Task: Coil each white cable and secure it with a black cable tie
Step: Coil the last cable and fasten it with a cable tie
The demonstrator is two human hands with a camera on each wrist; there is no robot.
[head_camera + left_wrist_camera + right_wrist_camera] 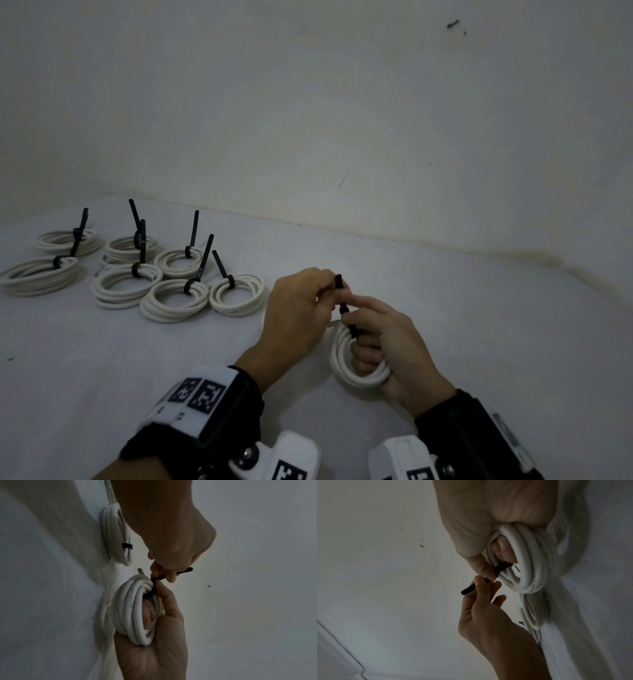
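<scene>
Your right hand [387, 346] has its lower fingers curled through the centre of the coil [356, 373], with the index finger straight and pressed against the tie [343, 306] where it meets the cable. Judged purpose: the curled fingers stop the turns from springing apart, and the index finger steadies the tie's head while the strap is drawn.

Your left hand [298, 308] pinches the free tail of the tie just above the right index finger, thumb and fingertips closed on it. The left wrist view shows the strap already wrapped round the bundle [135, 609] at its top, and the tail [185, 571] running out past the pinch. The hold suits pulling the strap tight; whether the head has locked cannot be told.

The coil is off the surface [445, 325], held in front of you between both hands, upright rather than flat.

Count:
- Coil in hand: one, with one tie on it.
- Finished coils [171, 277]: seven visible, lying flat in a cluster well to the left of your left hand and farther from you. Each carries one tie with its tail standing up untrimmed.
- Loose cables or spare ties: none seen in the head view.

The nearest finished coil [236, 294] lies just left of your left hand. Judged progress: this is the eighth coil, at the tightening step.
</scene>
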